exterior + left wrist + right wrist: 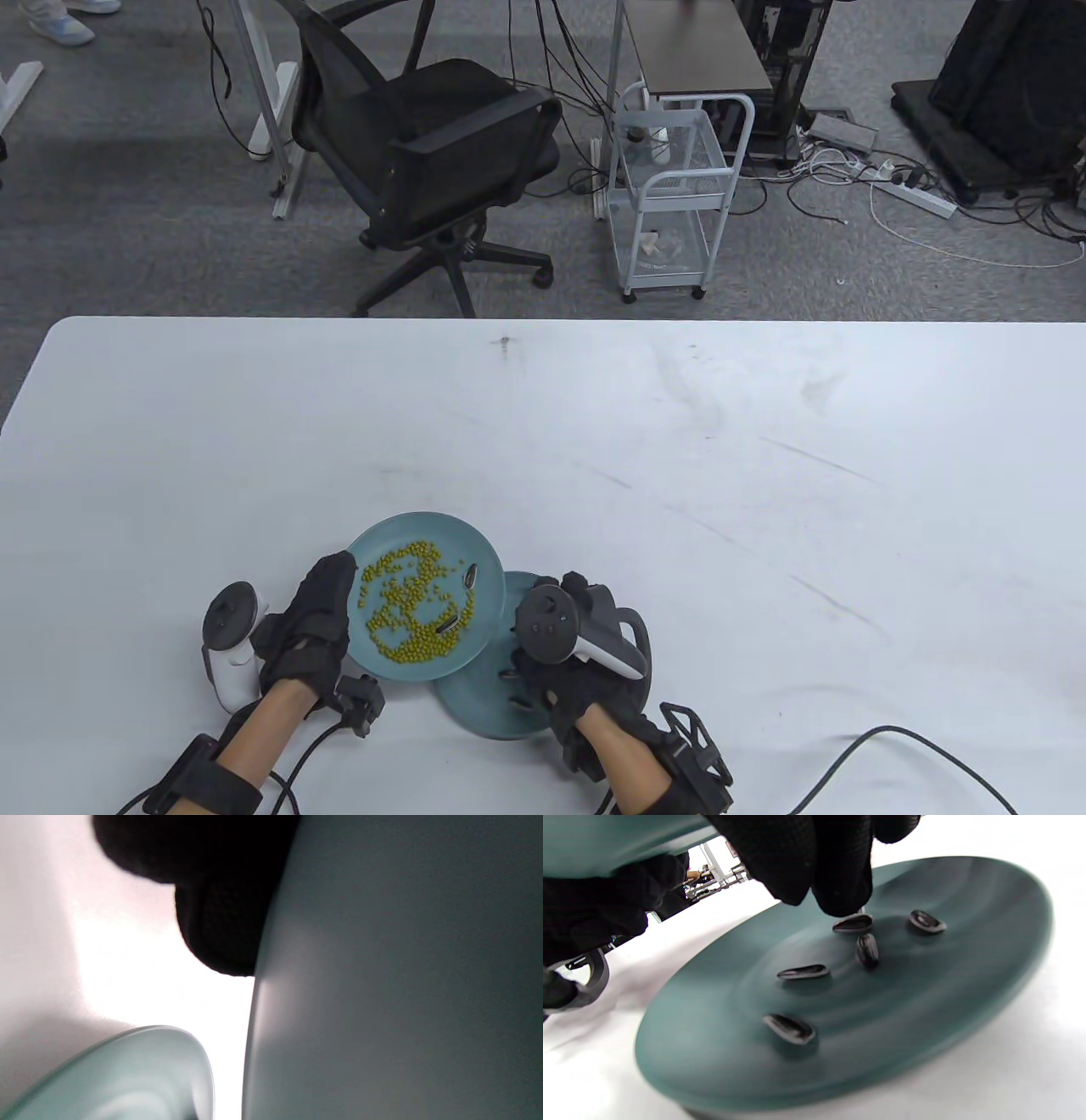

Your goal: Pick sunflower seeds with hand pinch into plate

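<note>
— Over the lower plate point(988, 955), what worries you?

— Seed point(852, 923) under my right hand point(570, 671): it sits right at my fingertips point(840, 895), and I cannot tell whether I am pinching it or it already lies on the plate. If it clings to the glove, it could flick off the rim onto the table point(764, 475).

— And the other hand?

— My left hand point(310, 624) grips the upper plate point(373, 543) by its left edge, raised and overlapping the lower one. It carries green peas point(407, 607) and two seeds point(472, 576). Let it tilt and peas would roll down among the five seeds already sorted.

— Pose?

— Right fingers bunched, pointing down at the plate; left thumb on the rim, fingers beneath.
</note>
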The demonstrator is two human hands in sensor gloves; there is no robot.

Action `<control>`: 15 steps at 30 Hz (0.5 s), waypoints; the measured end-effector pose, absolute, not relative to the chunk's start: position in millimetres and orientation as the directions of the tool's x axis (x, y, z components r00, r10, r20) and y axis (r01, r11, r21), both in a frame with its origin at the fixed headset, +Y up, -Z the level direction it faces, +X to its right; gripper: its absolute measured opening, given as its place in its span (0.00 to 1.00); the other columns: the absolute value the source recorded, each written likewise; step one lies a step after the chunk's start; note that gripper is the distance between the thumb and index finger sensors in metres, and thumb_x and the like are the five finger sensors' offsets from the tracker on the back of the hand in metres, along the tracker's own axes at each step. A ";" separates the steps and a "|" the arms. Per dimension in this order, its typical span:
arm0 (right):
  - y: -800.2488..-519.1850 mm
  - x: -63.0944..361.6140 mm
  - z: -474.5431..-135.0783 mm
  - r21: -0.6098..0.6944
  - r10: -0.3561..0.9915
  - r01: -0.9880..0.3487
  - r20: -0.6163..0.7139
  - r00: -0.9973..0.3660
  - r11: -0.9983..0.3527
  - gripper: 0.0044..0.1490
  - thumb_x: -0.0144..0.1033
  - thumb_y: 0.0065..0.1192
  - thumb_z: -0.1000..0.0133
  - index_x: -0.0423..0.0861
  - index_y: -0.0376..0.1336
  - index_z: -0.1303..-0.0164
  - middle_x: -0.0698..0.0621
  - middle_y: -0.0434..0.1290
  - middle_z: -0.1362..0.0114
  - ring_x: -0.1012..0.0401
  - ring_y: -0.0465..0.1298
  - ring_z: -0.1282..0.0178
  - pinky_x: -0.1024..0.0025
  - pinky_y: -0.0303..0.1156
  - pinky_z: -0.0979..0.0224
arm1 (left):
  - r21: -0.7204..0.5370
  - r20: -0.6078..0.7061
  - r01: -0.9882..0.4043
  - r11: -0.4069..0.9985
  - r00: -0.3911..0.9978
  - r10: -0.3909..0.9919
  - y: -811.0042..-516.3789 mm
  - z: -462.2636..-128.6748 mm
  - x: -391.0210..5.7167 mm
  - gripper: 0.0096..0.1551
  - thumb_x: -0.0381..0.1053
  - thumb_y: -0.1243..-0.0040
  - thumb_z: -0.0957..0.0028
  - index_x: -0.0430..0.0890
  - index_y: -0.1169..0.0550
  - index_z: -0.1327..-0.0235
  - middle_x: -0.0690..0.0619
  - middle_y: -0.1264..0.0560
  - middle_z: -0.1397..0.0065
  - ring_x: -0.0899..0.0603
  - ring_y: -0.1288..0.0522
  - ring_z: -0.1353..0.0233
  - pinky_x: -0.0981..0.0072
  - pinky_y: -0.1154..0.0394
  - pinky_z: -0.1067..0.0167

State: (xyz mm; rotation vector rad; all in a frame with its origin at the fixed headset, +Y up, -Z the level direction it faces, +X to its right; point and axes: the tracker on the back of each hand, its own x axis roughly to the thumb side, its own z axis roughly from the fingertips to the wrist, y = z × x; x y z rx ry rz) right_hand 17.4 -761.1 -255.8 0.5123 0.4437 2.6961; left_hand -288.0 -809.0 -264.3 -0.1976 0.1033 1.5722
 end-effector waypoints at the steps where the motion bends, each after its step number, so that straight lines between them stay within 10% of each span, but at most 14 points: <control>1: -760.0 18.8 -256.0 0.363 0.408 -0.297 0.283 -0.868 -0.883 0.22 0.29 0.72 0.39 0.26 0.74 0.46 0.24 0.50 0.17 0.22 0.43 0.21 0.22 0.38 0.28 | -0.059 -0.191 -0.998 -0.013 -0.002 0.982 -809.0 -264.3 -288.0 0.26 0.62 0.57 0.30 0.44 0.36 0.32 0.45 0.21 0.46 0.47 0.14 0.63 0.67 0.18 0.69; 15: -687.4 21.2 -271.2 0.122 0.486 -0.471 0.248 -0.838 -0.874 0.24 0.30 0.73 0.39 0.24 0.74 0.45 0.24 0.50 0.17 0.22 0.43 0.21 0.21 0.37 0.28 | -0.046 -0.188 -0.999 -0.026 -0.017 0.982 -806.8 -263.2 -289.3 0.26 0.62 0.57 0.30 0.44 0.36 0.32 0.45 0.21 0.46 0.47 0.14 0.63 0.68 0.18 0.69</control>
